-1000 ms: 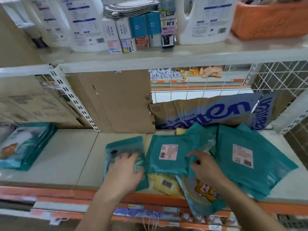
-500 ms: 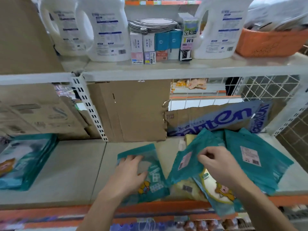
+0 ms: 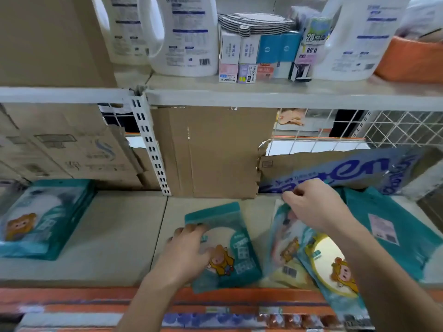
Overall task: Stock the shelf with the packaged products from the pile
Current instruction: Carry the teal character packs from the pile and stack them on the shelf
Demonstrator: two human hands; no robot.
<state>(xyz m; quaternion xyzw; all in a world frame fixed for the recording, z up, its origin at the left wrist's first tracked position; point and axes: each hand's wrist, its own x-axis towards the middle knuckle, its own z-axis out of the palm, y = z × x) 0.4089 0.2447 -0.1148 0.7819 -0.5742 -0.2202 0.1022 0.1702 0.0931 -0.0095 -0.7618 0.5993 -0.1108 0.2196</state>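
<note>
On the lower shelf board [image 3: 119,236] a teal packet with a cartoon bear [image 3: 236,250] lies face up. My left hand [image 3: 189,250] rests on its left half with fingers spread. To its right is the pile: teal packets with their label side up [image 3: 395,236] and a yellow-windowed one [image 3: 333,267] hanging over the front edge. My right hand [image 3: 316,207] pinches the top of a blurred packet [image 3: 286,238], tilted up off the pile. A neat stack of the same teal packets [image 3: 40,219] lies at the far left.
Brown cardboard [image 3: 215,152] and a torn blue-printed carton flap [image 3: 335,168] stand at the back, behind wire mesh [image 3: 395,130]. A slotted white post [image 3: 151,149] divides the bays. White detergent jugs [image 3: 187,37], small boxes [image 3: 254,53] and an orange basket [image 3: 412,63] fill the upper shelf.
My right hand has lifted one packet off the pile and turned it up toward the back. My left hand stays on its packet, now face up. The view has tilted upward.
</note>
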